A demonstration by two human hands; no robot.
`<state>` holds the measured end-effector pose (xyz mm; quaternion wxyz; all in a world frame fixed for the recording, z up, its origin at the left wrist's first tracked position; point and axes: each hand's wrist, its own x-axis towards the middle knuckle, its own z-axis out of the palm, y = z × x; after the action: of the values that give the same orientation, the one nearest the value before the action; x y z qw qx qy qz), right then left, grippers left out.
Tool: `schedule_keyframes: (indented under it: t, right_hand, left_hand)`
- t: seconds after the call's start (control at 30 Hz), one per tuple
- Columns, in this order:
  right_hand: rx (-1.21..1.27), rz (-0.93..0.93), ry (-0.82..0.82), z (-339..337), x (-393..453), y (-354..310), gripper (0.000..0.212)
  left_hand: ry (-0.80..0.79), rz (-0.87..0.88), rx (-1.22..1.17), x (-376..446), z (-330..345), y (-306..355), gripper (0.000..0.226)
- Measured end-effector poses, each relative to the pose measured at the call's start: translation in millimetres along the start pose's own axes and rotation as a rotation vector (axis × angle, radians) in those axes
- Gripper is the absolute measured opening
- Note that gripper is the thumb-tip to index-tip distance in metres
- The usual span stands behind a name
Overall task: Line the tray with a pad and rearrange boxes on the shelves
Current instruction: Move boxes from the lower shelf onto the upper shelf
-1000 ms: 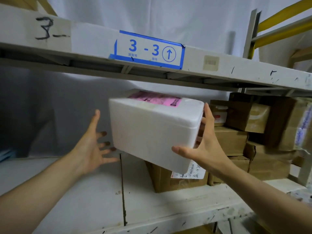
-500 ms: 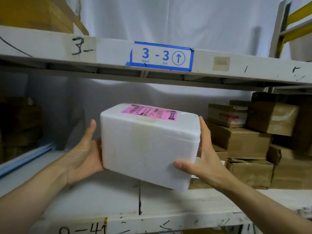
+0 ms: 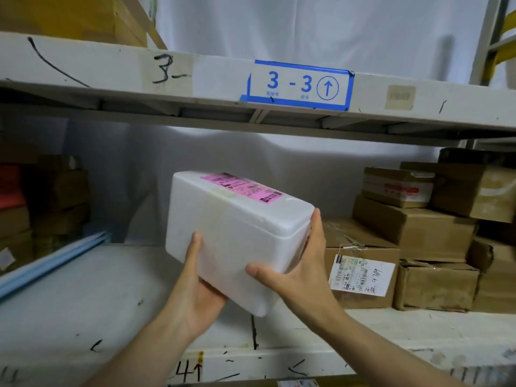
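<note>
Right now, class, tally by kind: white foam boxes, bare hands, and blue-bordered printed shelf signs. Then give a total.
White foam box with a pink label: 1
Bare hands, the left hand and right hand, both holding that box: 2
Blue-bordered "3-3" shelf sign: 1
Total: 4

Matt white foam box [image 3: 237,236], glossy pink paper label [image 3: 242,187], scuffed painted shelf [image 3: 83,311].
</note>
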<state>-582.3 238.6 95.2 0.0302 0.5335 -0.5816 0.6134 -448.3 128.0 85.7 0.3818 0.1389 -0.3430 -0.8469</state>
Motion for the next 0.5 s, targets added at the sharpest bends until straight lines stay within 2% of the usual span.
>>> schedule_keyframes:
  t: [0.1, 0.27, 0.5]
  right_hand:
    - [0.038, 0.069, -0.020, 5.7, -3.1, -1.7, 0.141]
    - [0.102, 0.174, -0.025, -0.3, -2.6, -3.4, 0.142]
    - [0.005, 0.105, 0.008, -7.3, -2.6, -9.9, 0.140]
  left_hand:
    - [-0.045, 0.030, -0.031, 4.0, -1.4, -6.5, 0.060]
    - [-0.024, 0.000, 0.039, 17.7, -7.8, -5.7, 0.061]
    - [-0.049, -0.044, 0.041, 20.6, 11.0, -19.8, 0.058]
